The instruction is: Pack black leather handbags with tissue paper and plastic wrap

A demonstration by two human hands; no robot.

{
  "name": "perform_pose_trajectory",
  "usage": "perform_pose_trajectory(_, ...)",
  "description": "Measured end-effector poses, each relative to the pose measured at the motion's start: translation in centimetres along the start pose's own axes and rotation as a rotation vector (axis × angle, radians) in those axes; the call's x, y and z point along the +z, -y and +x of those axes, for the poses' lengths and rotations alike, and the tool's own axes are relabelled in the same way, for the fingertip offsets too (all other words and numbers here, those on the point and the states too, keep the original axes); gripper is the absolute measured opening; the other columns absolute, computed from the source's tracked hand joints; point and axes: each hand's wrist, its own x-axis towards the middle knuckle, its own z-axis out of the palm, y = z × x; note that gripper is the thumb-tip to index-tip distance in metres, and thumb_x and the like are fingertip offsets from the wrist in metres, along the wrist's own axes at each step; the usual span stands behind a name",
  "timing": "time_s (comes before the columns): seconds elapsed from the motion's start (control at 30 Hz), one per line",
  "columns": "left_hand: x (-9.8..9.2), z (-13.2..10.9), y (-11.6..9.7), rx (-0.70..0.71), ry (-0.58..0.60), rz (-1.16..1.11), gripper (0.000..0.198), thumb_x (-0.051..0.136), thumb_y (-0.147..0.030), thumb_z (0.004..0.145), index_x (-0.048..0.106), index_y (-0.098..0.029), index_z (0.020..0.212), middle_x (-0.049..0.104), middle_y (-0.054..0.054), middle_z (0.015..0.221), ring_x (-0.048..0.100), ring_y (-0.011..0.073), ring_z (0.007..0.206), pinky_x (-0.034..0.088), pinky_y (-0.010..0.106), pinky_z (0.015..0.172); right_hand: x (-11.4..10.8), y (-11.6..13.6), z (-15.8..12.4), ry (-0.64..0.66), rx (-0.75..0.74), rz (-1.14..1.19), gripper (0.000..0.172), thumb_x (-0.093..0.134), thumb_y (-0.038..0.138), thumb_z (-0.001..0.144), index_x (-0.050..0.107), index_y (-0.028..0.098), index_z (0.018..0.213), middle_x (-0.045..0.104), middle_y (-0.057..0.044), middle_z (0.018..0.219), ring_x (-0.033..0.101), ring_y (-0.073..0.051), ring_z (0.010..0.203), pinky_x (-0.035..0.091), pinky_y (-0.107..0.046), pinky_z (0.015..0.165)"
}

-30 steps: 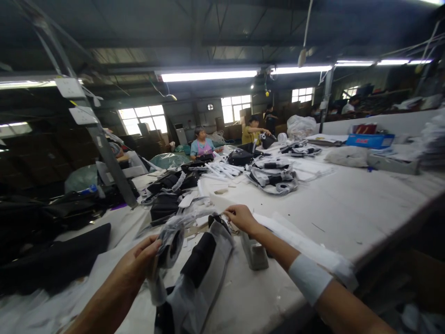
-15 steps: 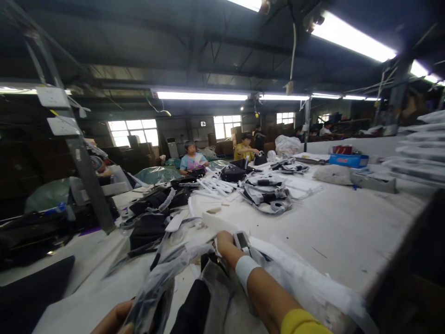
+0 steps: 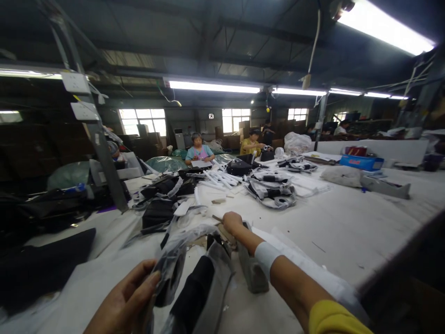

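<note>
My left hand (image 3: 127,294) is at the lower left, its thumb and fingers pinched on a black bag handle wrapped in clear plastic (image 3: 170,273). My right hand (image 3: 232,222) reaches out over the middle of the table, a pale band round the wrist. Its fingers are closed on a thin flat brownish piece (image 3: 218,218), which pokes out to the left; its material is unclear. Between my arms lies a black bag part (image 3: 194,290) with greyish wrapping along its right side. A grey strip-like piece (image 3: 253,269) rests under my right forearm.
Wrapped black bag parts (image 3: 269,188) and white rolls (image 3: 219,178) are heaped across the white table (image 3: 323,222). A metal post (image 3: 106,162) stands at the left. A blue box (image 3: 361,162) sits at the right. Two co-workers (image 3: 200,153) are seated at the far side.
My left hand has come further into view with the wrapped handle. My right hand has moved slightly forward and now shows a brownish piece in its fingers. The scene has shifted rightward.
</note>
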Motion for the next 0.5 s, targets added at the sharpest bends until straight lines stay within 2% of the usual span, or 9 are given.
perform_pose_trajectory(0.1, 0.0, 0.0, -0.1, 0.022, -0.007, -0.021, 0.054, 0.084, -0.056, 0.060, 0.067, -0.023, 0.099, 0.071, -0.001, 0.078, 0.064, 0.0182, 0.070, 0.049, 0.024, 0.064, -2.3, -0.8, -1.6, -0.046, -0.047, 0.213, 0.028, 0.060, 0.036, 0.095, 0.063, 0.016, 0.113, 0.064, -0.008, 0.116, 0.063, -0.022, 0.102, 0.052, -0.043, 0.089)
perform_pose_trajectory(0.2, -0.1, 0.2, 0.1, 0.055, -0.003, -0.050, 0.051, 0.084, -0.053, 0.061, 0.068, -0.020, 0.097, 0.069, -0.001, 0.072, 0.062, 0.0168, 0.065, 0.046, 0.024, 0.062, -4.6, -1.6, -5.1, -0.116, -0.123, 0.469, 0.027, 0.052, 0.036, 0.097, 0.068, 0.016, 0.102, 0.070, -0.006, 0.104, 0.065, -0.022, 0.100, 0.050, -0.034, 0.088)
perform_pose_trajectory(0.3, -0.1, 0.3, 0.1, 0.062, 0.040, -0.058, 0.043, 0.080, -0.050, 0.068, 0.069, -0.020, 0.097, 0.071, 0.000, 0.076, 0.063, 0.0166, 0.067, 0.047, 0.024, 0.065, -5.8, -1.9, -10.1, -0.094, -0.201, 0.708, 0.038, 0.042, 0.041, 0.097, 0.068, 0.015, 0.106, 0.073, -0.005, 0.087, 0.068, -0.019, 0.080, 0.051, -0.027, 0.070)
perform_pose_trajectory(0.33, -0.1, 0.2, 0.0, 0.063, 0.054, -0.056, 0.041, 0.079, -0.049, 0.070, 0.070, -0.020, 0.097, 0.071, 0.000, 0.078, 0.063, 0.0161, 0.068, 0.047, 0.024, 0.066, -5.8, -1.8, -11.9, -0.042, -0.231, 0.780, 0.040, 0.045, 0.045, 0.095, 0.068, 0.014, 0.106, 0.071, -0.004, 0.077, 0.067, -0.017, 0.068, 0.051, -0.026, 0.062)
perform_pose_trajectory(0.4, 0.0, 0.2, -0.1, 0.049, 0.086, -0.038, 0.040, 0.079, -0.050, 0.071, 0.071, -0.020, 0.097, 0.071, 0.000, 0.078, 0.062, 0.0152, 0.068, 0.046, 0.023, 0.065, -5.5, -1.3, -15.3, 0.162, -0.313, 0.970, 0.040, 0.057, 0.049, 0.088, 0.068, 0.015, 0.107, 0.066, -0.001, 0.064, 0.061, -0.014, 0.053, 0.047, -0.024, 0.051)
perform_pose_trajectory(0.47, 0.0, 0.1, -0.2, 0.018, 0.129, -0.008, 0.041, 0.078, -0.051, 0.072, 0.071, -0.021, 0.099, 0.071, 0.000, 0.079, 0.062, 0.0152, 0.071, 0.045, 0.022, 0.065, -4.9, -0.4, -17.8, 0.351, -0.396, 1.119, 0.037, 0.068, 0.047, 0.080, 0.070, 0.016, 0.101, 0.065, 0.000, 0.064, 0.058, -0.013, 0.051, 0.045, -0.023, 0.049)
perform_pose_trajectory(0.5, 0.0, 0.1, -0.3, 0.012, 0.155, 0.008, 0.042, 0.078, -0.052, 0.073, 0.071, -0.021, 0.101, 0.071, 0.000, 0.079, 0.062, 0.0155, 0.073, 0.045, 0.022, 0.065, -4.6, 0.1, -18.7, 0.399, -0.425, 1.162, 0.034, 0.071, 0.045, 0.078, 0.071, 0.016, 0.097, 0.065, 0.000, 0.066, 0.059, -0.012, 0.052, 0.046, -0.023, 0.050)
